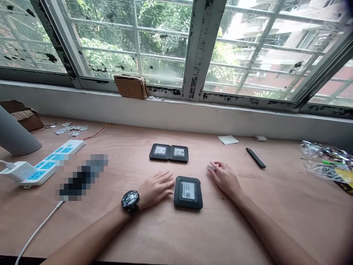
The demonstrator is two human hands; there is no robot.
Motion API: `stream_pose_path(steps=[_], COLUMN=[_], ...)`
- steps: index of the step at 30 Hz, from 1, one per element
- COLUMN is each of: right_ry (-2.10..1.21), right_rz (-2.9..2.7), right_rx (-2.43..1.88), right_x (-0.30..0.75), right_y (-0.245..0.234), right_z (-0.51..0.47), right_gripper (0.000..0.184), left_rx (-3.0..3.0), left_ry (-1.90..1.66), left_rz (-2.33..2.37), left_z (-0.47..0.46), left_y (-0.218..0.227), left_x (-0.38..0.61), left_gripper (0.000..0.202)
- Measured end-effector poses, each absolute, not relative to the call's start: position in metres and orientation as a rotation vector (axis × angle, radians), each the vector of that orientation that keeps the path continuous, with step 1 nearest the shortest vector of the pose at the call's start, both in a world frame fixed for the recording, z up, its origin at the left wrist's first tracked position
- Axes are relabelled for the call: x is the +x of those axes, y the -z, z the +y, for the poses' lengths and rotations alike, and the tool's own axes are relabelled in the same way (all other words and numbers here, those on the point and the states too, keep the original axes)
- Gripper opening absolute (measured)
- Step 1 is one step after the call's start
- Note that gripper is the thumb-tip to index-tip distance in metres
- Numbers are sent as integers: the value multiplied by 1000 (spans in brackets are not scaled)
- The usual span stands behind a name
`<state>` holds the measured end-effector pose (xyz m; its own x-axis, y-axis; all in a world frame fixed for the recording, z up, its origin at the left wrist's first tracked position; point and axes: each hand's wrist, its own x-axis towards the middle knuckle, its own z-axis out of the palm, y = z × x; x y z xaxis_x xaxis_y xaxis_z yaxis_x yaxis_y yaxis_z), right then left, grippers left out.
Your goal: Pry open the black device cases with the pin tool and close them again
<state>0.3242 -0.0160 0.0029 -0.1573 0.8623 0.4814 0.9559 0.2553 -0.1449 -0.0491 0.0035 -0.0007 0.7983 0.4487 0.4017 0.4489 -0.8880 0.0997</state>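
A black, flat, square case with rounded corners and a white printed label (188,192) lies on the table in front of me. My left hand (157,189), with a black watch (130,200) on the wrist, rests flat just left of it, fingers spread and holding nothing. To the right of the case, my right hand (224,177) is on the tabletop. Its thumb and fingers pinch a small silvery piece (211,167), too small to name. Farther back, two similar labelled black cases (160,151) sit side by side, edges touching.
On the left are a white power strip (52,162), a white cable (38,230), a blurred-out dark object (82,178) and small clear packets (71,128). A dark bar (255,158), white paper (228,140) and plastic bags of metal parts (329,162) lie right. Windows stand behind.
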Motion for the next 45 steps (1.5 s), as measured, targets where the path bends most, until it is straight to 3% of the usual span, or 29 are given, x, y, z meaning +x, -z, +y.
stream_pose_path(steps=[3,5,18,24,28,34,45], right_ry=[243,218,123,-434,-615,-640,-679], right_rz=[-2092,-2073,-1927,-1520,-1444,-1594,-1576], right_rx=[-1661,-1650,-1681,-1270,-1071,-1067,-1123], right_x=[329,326,332,292,264,252,253], right_y=[-1,-1,-10,-30,-30,-19,-22], right_z=[-7,-6,-22,-29,-41,-46,-42], right_gripper=[37,35,41,37,32,26,19], left_rx=[-3051,-3082,-2996,-3093,-3108,-3100,-3091], left_ry=[626,607,697,645,670,718,766], left_rz=[-781,-750,-738,-719,-751,-770,-935], left_z=[-1,-6,-25,-13,-12,-14,-1], left_y=[-2,-4,-5,-6,-6,-7,-10], left_x=[-43,-38,-20,-30,-29,-29,-45], left_gripper=[80,90,80,80,77,73,44])
